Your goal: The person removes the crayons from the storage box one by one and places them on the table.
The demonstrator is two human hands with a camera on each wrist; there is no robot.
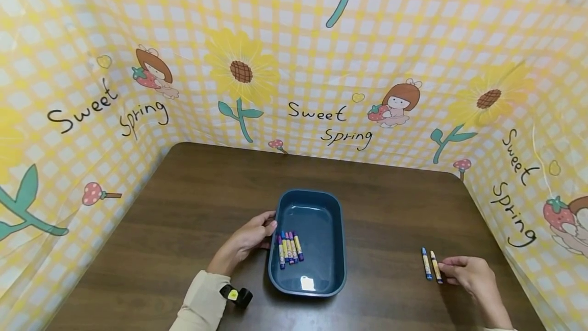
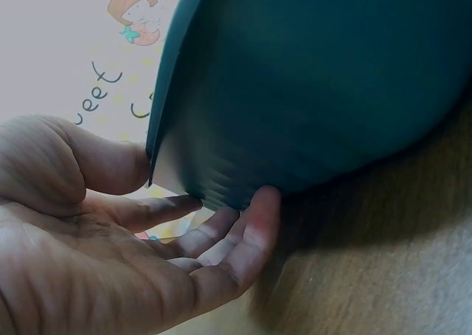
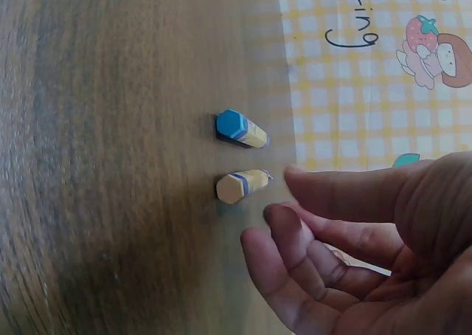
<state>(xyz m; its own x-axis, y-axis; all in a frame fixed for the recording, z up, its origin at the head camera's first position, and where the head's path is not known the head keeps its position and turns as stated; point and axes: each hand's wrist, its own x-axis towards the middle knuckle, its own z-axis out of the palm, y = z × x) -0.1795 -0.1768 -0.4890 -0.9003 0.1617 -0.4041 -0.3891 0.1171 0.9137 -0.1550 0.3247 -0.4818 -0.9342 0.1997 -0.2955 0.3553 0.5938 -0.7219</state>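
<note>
- Blue rectangular plastic tray [image 1: 321,264]: left hand [image 1: 250,236] grips its nine-o'clock rim.
- Beige paper-wrapped crayon [image 1: 436,267], tray's three o'clock: right hand [image 1: 470,275] just beside, fingers parted.
- Step, seemingly: pickup; next calls for a pinch.

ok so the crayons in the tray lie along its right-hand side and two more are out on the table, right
The side is wrong: in the head view, the crayons in the tray lie along its left side, the one the left hand touches. The two loose crayons on the table are as you said.
</note>
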